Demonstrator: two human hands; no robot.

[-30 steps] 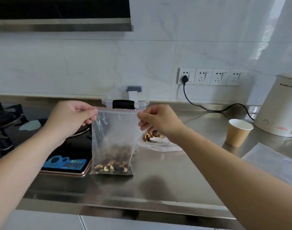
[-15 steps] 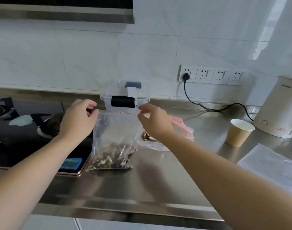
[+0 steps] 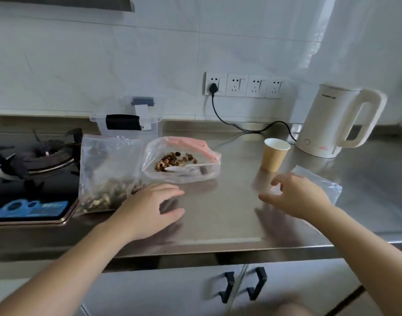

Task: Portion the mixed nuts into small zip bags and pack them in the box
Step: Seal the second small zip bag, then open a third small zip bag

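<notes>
A small clear zip bag with mixed nuts in its bottom stands by itself on the steel counter, leaning against the stove edge. My left hand hovers just right of it with relaxed fingers, holding nothing. A larger clear bag with a pink zip strip lies open behind, holding nuts and a white spoon. The clear plastic box with a dark handle stands at the back wall. My right hand is spread over the counter, beside a stack of empty clear bags.
A brown paper cup stands right of the big bag. A white electric kettle sits at the back right, its black cord running to the wall sockets. A gas stove fills the left. Cabinet doors lie below the counter.
Both hands have let go of the small bag's zip top; the bag now stands alone. My left hand dropped to its right, and my right hand moved right toward the empty bags.
</notes>
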